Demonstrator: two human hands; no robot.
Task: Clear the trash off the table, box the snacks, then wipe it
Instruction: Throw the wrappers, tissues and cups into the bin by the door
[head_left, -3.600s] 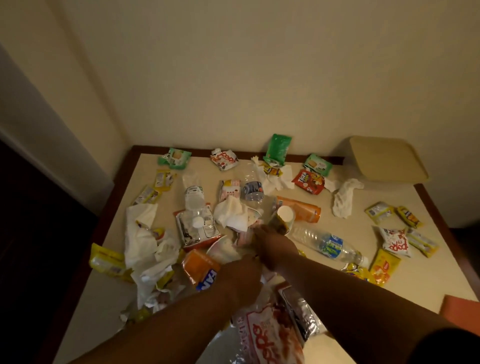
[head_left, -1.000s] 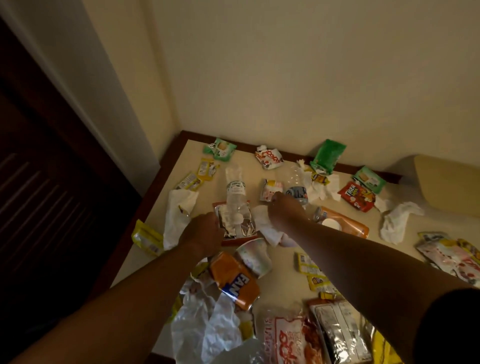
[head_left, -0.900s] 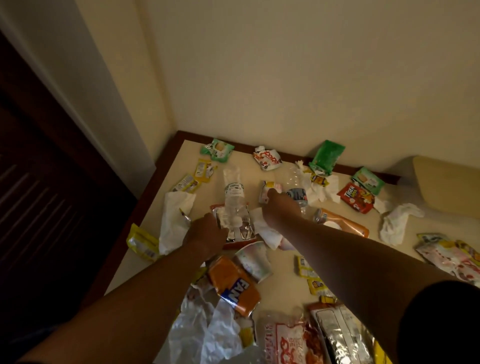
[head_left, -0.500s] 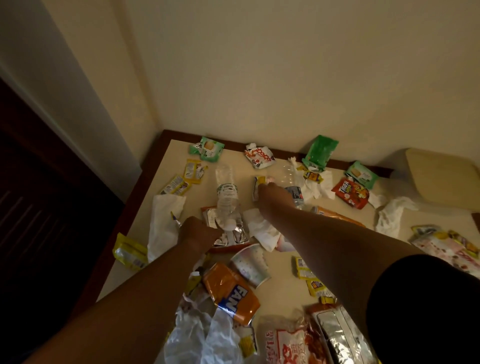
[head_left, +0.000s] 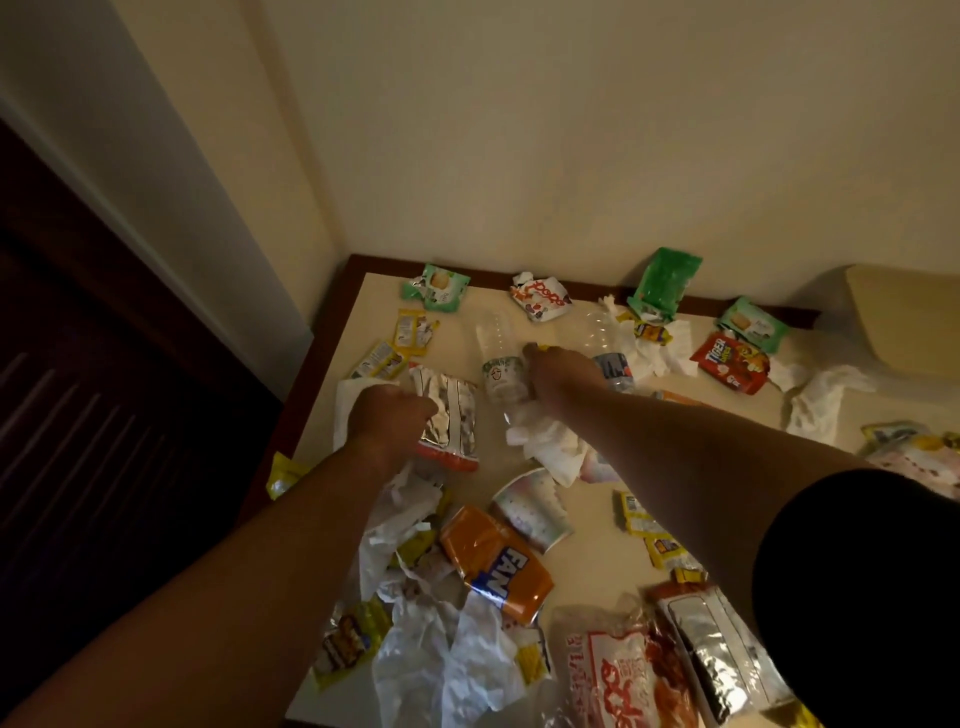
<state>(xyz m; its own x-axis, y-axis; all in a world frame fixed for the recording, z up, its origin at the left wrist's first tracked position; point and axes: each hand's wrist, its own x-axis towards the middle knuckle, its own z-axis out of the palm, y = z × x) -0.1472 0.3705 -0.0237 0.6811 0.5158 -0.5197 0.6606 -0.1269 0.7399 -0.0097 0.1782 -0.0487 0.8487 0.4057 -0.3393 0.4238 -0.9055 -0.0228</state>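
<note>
Table (head_left: 592, 569): two clear bottles (head_left: 496, 371), one cup (head_left: 530, 512)

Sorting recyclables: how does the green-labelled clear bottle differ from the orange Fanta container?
The clear bottle is see-through with a green-and-white label; the Fanta container is orange with a blue label. The clear bottle keeps its round shape; the Fanta container looks crushed. The clear bottle lies beside the right hand; the Fanta container lies nearer, against crumpled white paper. Both lie on their sides.
</note>
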